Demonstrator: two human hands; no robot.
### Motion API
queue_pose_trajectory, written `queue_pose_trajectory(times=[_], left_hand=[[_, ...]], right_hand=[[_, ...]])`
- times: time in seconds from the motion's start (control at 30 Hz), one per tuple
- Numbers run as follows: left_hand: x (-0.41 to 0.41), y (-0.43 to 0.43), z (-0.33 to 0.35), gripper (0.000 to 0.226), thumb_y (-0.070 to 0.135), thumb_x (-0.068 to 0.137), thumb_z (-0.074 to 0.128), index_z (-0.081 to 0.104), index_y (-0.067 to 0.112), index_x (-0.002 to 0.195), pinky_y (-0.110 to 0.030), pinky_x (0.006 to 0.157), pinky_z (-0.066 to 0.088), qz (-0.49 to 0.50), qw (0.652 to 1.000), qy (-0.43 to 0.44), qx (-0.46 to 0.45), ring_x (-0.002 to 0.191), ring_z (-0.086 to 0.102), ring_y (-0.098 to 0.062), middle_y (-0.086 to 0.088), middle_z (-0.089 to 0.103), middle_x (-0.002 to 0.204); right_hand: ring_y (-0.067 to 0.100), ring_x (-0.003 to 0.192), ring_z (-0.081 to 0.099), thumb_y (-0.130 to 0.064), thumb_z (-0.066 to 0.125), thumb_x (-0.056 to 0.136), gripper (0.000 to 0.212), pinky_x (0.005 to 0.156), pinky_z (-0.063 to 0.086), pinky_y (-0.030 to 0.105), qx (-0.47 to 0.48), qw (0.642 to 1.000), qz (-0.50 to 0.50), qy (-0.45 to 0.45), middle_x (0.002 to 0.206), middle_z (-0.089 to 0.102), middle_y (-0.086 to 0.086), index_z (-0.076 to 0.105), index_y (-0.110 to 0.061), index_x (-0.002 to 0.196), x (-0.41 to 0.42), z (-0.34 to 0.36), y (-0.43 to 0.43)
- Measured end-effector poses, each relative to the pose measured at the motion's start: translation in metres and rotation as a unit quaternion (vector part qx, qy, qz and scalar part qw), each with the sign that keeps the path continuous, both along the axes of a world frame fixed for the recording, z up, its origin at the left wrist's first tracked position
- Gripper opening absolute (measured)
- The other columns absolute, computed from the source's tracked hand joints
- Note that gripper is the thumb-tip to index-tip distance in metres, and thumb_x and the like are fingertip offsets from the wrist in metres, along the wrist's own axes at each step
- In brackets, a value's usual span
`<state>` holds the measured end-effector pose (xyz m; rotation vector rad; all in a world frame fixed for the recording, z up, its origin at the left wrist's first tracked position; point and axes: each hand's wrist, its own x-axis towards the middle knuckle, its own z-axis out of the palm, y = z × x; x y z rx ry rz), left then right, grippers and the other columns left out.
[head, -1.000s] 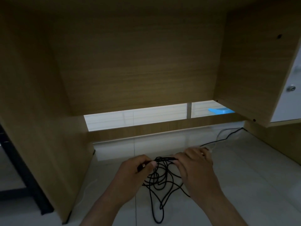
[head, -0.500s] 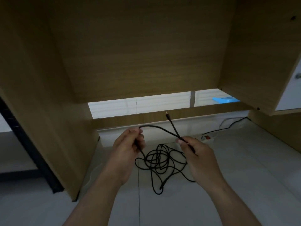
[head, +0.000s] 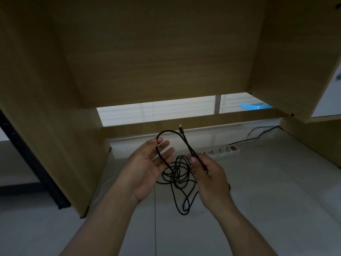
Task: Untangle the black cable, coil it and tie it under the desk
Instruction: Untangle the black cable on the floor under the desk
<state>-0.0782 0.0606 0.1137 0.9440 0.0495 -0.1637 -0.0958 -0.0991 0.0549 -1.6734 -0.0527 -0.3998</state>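
Observation:
A thin black cable (head: 177,174) lies in a tangled heap on the pale tiled floor under the wooden desk (head: 156,58). My right hand (head: 206,172) pinches two strands of it near its end, and the metal-tipped plug (head: 180,127) sticks up above the hand. From there a loop arches left over my left hand (head: 149,163), which is palm-up with straight, spread fingers; the cable drapes across those fingers and drops to the heap.
A white power strip (head: 224,151) with a red switch lies on the floor behind my hands, its leads running right. Desk side panels stand left (head: 46,126) and right (head: 304,71). A low wooden crossbar (head: 203,121) spans the back. A black frame (head: 36,163) stands at the left.
Both hands lifted a cable end off the heap. My left hand then opened from a pinch to flat, spread fingers, and the loop between the hands rose and rounded.

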Motion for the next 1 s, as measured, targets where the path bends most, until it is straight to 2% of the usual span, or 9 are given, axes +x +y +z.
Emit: queue_pose_trajectory(times=[0.13,0.2,0.37,0.57,0.7,0.77,0.87,0.93,1.0], left_hand=[[0.001,-0.004,0.001,0.016,0.02,0.098,0.052,0.064,0.01,0.1,-0.04,0.092,0.055,-0.048,0.998,-0.026,-0.018,0.112,0.065,-0.033,-0.019,0.066,0.124],[-0.001,-0.009,0.0,0.016,0.02,0.097,0.052,0.062,0.01,0.104,-0.039,0.093,0.055,-0.077,0.995,-0.035,-0.051,0.116,0.064,-0.031,-0.02,0.066,0.124],[-0.001,-0.017,-0.001,0.02,0.016,0.093,0.054,0.062,0.004,0.107,-0.036,0.098,0.051,-0.086,0.99,-0.052,-0.103,0.119,0.062,-0.027,-0.021,0.065,0.125],[0.004,-0.012,-0.007,0.028,0.022,0.089,0.061,0.064,0.009,0.113,-0.038,0.095,0.054,-0.064,0.996,-0.061,-0.01,0.114,0.065,-0.026,-0.014,0.069,0.122],[0.006,-0.012,-0.017,0.033,0.031,0.085,0.065,0.064,0.01,0.111,-0.036,0.093,0.055,-0.034,0.998,-0.037,0.033,0.109,0.068,-0.024,-0.012,0.072,0.116],[0.007,-0.015,-0.025,0.024,0.024,0.093,0.061,0.062,0.011,0.112,-0.039,0.096,0.053,-0.04,0.994,-0.027,0.094,0.109,0.068,-0.023,-0.011,0.072,0.115],[0.001,-0.022,-0.043,0.023,0.012,0.094,0.055,0.061,0.016,0.115,-0.036,0.095,0.051,-0.103,0.95,-0.076,0.285,0.106,0.067,-0.014,0.001,0.074,0.108],[-0.006,-0.027,-0.059,0.035,0.008,0.093,0.051,0.056,0.024,0.124,-0.027,0.093,0.046,-0.174,0.89,-0.125,0.402,0.109,0.061,-0.007,0.009,0.068,0.118],[-0.007,-0.031,-0.08,0.052,0.009,0.095,0.045,0.042,0.033,0.14,-0.018,0.094,0.038,-0.224,0.808,-0.182,0.514,0.116,0.048,-0.002,0.014,0.052,0.138]], right_hand=[[0.001,0.1,0.065,-0.02,0.056,0.097,0.022,0.086,0.048,0.017,0.028,0.997,0.074,-0.001,0.102,0.074,-0.013,0.074,-0.032,0.102,0.0,0.003,0.002],[0.005,0.094,0.066,-0.019,0.053,0.099,0.023,0.08,0.047,0.011,0.016,0.994,0.104,0.002,0.095,0.074,-0.01,0.073,-0.03,0.098,-0.002,0.002,0.006],[0.016,0.078,0.063,-0.026,0.045,0.102,0.024,0.067,0.046,0.014,0.011,0.992,0.116,0.041,0.079,0.069,-0.005,0.068,-0.027,0.095,-0.005,0.004,0.01],[0.01,0.065,0.052,-0.028,0.043,0.102,0.026,0.058,0.043,0.011,0.042,0.99,0.122,0.062,0.063,0.051,-0.003,0.068,-0.032,0.094,-0.006,0.006,0.008],[0.009,0.057,0.041,-0.025,0.043,0.102,0.025,0.054,0.04,0.019,0.118,0.983,0.117,0.073,0.061,0.042,-0.005,0.067,-0.021,0.095,-0.004,0.01,0.007],[0.01,0.057,0.04,-0.025,0.044,0.102,0.027,0.058,0.037,0.025,0.183,0.973,0.122,0.072,0.06,0.042,-0.005,0.068,-0.022,0.092,-0.003,0.016,0.003],[0.01,0.056,0.041,-0.025,0.042,0.102,0.031,0.062,0.038,0.028,0.273,0.949,0.148,0.061,0.061,0.043,-0.004,0.069,-0.023,0.089,-0.002,0.025,-0.003],[0.011,0.056,0.041,-0.024,0.041,0.103,0.031,0.061,0.038,0.029,0.324,0.93,0.162,0.06,0.061,0.043,-0.003,0.069,-0.019,0.091,-0.002,0.028,-0.006],[0.011,0.056,0.04,-0.023,0.039,0.103,0.03,0.06,0.037,0.029,0.349,0.921,0.159,0.065,0.062,0.043,-0.002,0.068,-0.016,0.095,-0.001,0.029,-0.009]])
